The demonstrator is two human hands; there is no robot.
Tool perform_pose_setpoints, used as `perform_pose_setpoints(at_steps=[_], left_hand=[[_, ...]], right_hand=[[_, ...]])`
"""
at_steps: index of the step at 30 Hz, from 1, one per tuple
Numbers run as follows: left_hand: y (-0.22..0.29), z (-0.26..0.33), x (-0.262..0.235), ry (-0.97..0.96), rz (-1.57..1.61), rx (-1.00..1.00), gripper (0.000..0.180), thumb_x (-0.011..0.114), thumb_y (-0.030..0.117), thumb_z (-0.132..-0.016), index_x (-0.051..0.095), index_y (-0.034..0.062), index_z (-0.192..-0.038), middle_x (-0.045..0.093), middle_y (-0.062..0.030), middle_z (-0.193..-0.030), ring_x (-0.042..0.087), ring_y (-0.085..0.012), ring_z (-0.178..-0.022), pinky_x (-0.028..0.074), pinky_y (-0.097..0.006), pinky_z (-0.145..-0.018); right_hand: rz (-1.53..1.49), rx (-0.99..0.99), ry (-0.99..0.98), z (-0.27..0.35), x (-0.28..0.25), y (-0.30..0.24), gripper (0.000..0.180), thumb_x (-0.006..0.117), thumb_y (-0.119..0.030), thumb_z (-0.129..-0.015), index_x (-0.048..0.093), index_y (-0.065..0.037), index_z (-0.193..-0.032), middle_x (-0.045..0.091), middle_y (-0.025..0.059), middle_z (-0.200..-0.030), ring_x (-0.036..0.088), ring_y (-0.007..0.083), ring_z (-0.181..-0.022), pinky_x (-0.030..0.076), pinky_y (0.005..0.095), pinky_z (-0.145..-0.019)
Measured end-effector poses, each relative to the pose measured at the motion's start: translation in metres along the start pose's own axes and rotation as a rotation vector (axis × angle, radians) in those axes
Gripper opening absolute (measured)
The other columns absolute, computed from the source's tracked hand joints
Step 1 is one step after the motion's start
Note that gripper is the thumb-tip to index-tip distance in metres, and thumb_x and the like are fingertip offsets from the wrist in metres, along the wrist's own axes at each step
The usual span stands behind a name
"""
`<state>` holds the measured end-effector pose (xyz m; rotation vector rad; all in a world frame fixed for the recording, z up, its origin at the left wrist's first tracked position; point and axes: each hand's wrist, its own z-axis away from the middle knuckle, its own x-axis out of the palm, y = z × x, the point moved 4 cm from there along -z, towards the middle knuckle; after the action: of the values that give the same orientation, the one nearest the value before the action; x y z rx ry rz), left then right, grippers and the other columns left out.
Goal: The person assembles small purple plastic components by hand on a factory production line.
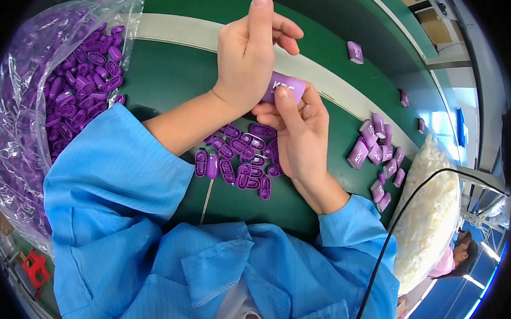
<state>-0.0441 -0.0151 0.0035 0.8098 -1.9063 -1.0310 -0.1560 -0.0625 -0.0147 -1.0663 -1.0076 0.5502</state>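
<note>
My right hand [302, 123] pinches a small purple plastic case [289, 88] with white print, its thumb lying across the printed face. Over the near end of that case is my left hand [251, 57], thumb pointing up and fingers loosely bent and apart, with nothing visible in them. The heel of the left palm is against or very close to the case; exact contact is hidden. Below both hands, several purple oval caps [244, 175] are scattered on the green work surface [175, 77], some lying hollow side up.
A clear plastic bag [21, 78] full of purple caps [84, 81] lies at the left. Several printed purple cases [358, 154] are heaped at the right, and one case [354, 52] sits on the green belt. A bag of cream-coloured pieces [429, 220] and a black cable [392, 227] are at the right.
</note>
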Motion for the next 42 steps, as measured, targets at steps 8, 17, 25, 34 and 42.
perform_pose_setpoints(at_steps=[8,17,25,34,42], left_hand=[[-0.014,0.010,0.004,-0.289,0.222,-0.577,0.060,0.029,0.051,-0.093,0.061,0.0008,-0.086,0.053,-0.0027,-0.063,0.051,-0.0109,-0.063,0.043,-0.024,-0.063],[-0.004,0.019,0.014,-0.518,0.366,-0.738,0.065,0.024,0.052,-0.093,0.061,0.0006,-0.083,0.049,-0.0017,-0.055,0.046,-0.0107,-0.054,0.039,-0.023,-0.056],[-0.008,0.025,0.007,-0.307,0.272,-0.581,0.060,0.034,0.047,-0.091,0.059,-0.0010,-0.064,0.048,-0.0035,-0.045,0.048,-0.0100,-0.044,0.040,-0.022,-0.050],[0.008,0.026,0.007,-0.358,0.055,-0.339,0.054,0.035,0.040,-0.093,0.055,0.0011,-0.061,0.050,-0.0060,-0.053,0.048,-0.0103,-0.054,0.038,-0.023,-0.054],[-0.025,-0.048,-0.022,-0.568,-0.359,-0.507,0.031,0.059,0.029,-0.084,0.062,0.0025,-0.100,0.060,-0.0033,-0.084,0.055,-0.0081,-0.073,0.045,-0.022,-0.065]], right_hand=[[0.121,0.195,-0.131,-0.016,-0.004,-0.006,0.023,0.045,-0.029,-0.094,0.044,-0.006,-0.095,0.056,0.0048,-0.065,0.048,0.0067,-0.049,0.031,0.0168,-0.039],[0.085,0.460,-0.416,-0.010,-0.014,-0.010,0.020,0.049,-0.026,-0.093,0.045,-0.008,-0.085,0.037,-0.0051,-0.059,0.028,0.0029,-0.048,0.019,0.0184,-0.041],[-0.066,0.377,-0.270,0.012,0.002,0.000,0.022,0.046,-0.030,-0.094,0.039,-0.009,-0.093,0.039,-0.0013,-0.067,0.028,0.0040,-0.045,0.018,0.0197,-0.039],[0.085,0.206,-0.170,0.013,0.008,-0.006,0.014,0.042,-0.026,-0.095,0.040,-0.012,-0.093,0.033,-0.0035,-0.062,0.025,0.0035,-0.045,0.016,0.0193,-0.039],[0.591,0.147,-0.155,-0.083,-0.026,-0.032,0.029,0.053,-0.034,-0.088,0.053,-0.006,-0.092,0.050,-0.0010,-0.068,0.041,0.0046,-0.052,0.030,0.0194,-0.044]])
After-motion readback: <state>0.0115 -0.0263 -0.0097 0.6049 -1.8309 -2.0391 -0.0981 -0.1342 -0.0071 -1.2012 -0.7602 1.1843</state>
